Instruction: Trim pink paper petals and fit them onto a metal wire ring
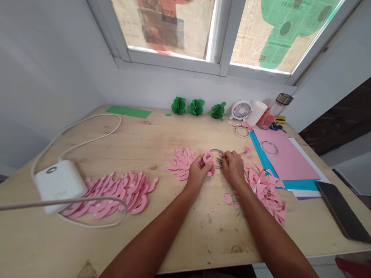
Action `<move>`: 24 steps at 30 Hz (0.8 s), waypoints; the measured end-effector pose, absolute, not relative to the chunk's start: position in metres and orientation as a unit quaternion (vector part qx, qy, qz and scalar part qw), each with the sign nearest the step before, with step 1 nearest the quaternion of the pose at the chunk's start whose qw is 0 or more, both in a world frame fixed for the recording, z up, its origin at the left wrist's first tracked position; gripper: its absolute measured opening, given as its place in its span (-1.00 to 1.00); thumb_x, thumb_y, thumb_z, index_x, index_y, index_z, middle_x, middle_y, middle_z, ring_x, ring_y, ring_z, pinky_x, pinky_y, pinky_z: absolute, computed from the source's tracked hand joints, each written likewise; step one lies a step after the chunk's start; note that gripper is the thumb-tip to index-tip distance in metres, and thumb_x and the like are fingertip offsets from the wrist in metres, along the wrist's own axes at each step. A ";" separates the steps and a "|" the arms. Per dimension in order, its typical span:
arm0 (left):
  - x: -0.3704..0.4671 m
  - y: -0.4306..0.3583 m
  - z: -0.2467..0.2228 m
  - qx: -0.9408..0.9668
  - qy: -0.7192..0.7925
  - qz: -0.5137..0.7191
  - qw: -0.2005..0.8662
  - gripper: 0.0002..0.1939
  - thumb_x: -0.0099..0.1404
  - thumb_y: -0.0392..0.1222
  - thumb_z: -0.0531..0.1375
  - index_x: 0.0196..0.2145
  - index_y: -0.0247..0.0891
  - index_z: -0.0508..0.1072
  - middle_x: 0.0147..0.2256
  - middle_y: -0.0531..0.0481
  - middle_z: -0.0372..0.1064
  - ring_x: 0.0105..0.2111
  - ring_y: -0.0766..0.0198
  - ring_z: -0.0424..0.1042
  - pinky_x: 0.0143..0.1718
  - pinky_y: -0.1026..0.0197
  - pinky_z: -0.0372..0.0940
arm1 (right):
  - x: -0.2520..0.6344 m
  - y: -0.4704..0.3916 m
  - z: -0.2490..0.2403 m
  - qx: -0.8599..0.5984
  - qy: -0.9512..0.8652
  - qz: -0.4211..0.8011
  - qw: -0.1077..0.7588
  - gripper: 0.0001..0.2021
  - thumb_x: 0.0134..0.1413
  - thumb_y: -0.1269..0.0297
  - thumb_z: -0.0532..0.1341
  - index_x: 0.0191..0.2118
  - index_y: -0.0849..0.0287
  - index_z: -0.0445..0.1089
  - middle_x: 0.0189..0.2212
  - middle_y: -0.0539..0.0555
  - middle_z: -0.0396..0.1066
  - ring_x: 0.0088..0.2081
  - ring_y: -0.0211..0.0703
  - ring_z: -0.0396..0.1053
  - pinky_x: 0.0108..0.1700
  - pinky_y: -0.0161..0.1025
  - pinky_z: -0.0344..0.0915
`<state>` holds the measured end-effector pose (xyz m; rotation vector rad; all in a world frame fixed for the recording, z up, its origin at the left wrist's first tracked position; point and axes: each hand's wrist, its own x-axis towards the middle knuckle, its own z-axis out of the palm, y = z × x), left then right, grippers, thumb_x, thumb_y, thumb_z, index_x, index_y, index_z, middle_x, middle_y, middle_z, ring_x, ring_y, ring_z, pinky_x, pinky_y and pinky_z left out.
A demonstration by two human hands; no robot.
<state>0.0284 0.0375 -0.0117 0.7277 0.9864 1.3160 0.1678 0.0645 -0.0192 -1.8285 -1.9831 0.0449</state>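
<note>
My left hand (198, 170) pinches a curved pink paper cutout (208, 157) with a looped top, holding it just above the table. Close by on the right, my right hand (233, 164) is closed, with the thin dark tips of a pointed tool (219, 160) showing at its fingers; the rest of the tool is hidden. Between and behind the hands lies a narrow tape roll (216, 151), partly covered by them. A fanned pile of small pink cutouts (182, 161) sits left of my left hand. Pink paper scraps (265, 187) lie beside and under my right forearm.
Many curved pink strips (116, 195) lie at left beside a white power bank (60, 185) with a looping cable. Green paper balls (196, 107), a small fan (241, 111) and a bottle (275, 112) stand behind. Paper sheets (292, 164) and a phone (343, 210) lie right.
</note>
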 end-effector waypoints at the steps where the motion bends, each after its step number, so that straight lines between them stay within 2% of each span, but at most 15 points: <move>1: 0.028 0.037 -0.012 0.317 0.431 0.572 0.622 -0.64 -0.07 -0.23 0.24 -0.25 -0.34 0.36 -0.55 0.07 0.33 -0.60 0.40 0.28 -0.51 0.31 0.22 | 0.168 0.065 -0.019 -0.661 -0.717 0.018 0.220 -0.85 0.06 0.39 0.06 -0.28 0.16 0.35 -0.32 0.09 0.29 -0.23 -0.09 0.17 -0.25 -0.22 0.00; 24: 0.028 0.036 -0.008 0.336 0.403 0.576 0.627 -0.72 -0.05 -0.25 0.20 -0.30 -0.32 0.35 -0.62 0.11 0.30 -0.64 0.41 0.24 -0.54 0.33 0.15 | 0.174 0.070 -0.013 -0.653 -0.732 0.027 0.193 -0.86 0.07 0.39 0.07 -0.30 0.16 0.36 -0.35 0.08 0.35 -0.23 -0.11 0.23 -0.25 -0.26 0.02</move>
